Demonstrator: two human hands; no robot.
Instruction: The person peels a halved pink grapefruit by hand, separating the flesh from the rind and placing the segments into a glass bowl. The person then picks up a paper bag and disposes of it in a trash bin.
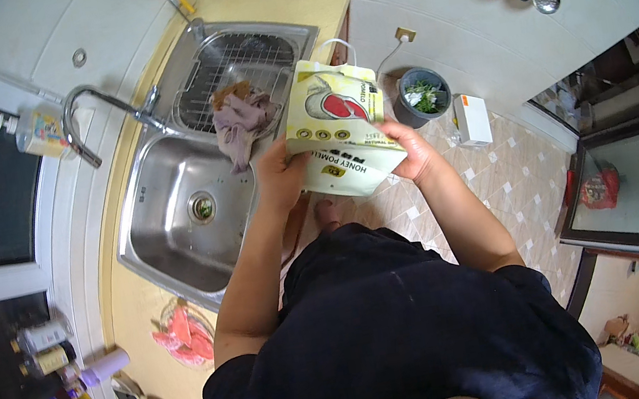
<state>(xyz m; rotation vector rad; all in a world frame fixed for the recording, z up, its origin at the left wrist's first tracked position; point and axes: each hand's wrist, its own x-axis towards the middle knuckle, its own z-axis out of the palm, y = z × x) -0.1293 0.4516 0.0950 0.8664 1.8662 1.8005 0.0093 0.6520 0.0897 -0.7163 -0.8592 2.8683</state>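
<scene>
Both hands hold a pale green-yellow printed carry bag [333, 92] in front of my body, beside the sink's edge. The bag bears writing and a picture of a red-fleshed pomelo, and it bends across its middle. A white loop handle [341, 43] sticks up at its far end. My left hand [280, 174] grips the left side, thumb on the bag's face. On the opposite side, my right hand [412, 149] pinches the edge. The fingers beneath the bag are partly hidden, and whether anything is inside I cannot tell.
Left lies a steel double sink [182, 210] with a mauve cloth [245, 117] on its wire rack [233, 62] and an arched faucet [105, 96]. Red pomelo flesh [184, 336] sits in a clear bowl on the counter. A dark bin [420, 97] and white box [472, 120] stand on the floor.
</scene>
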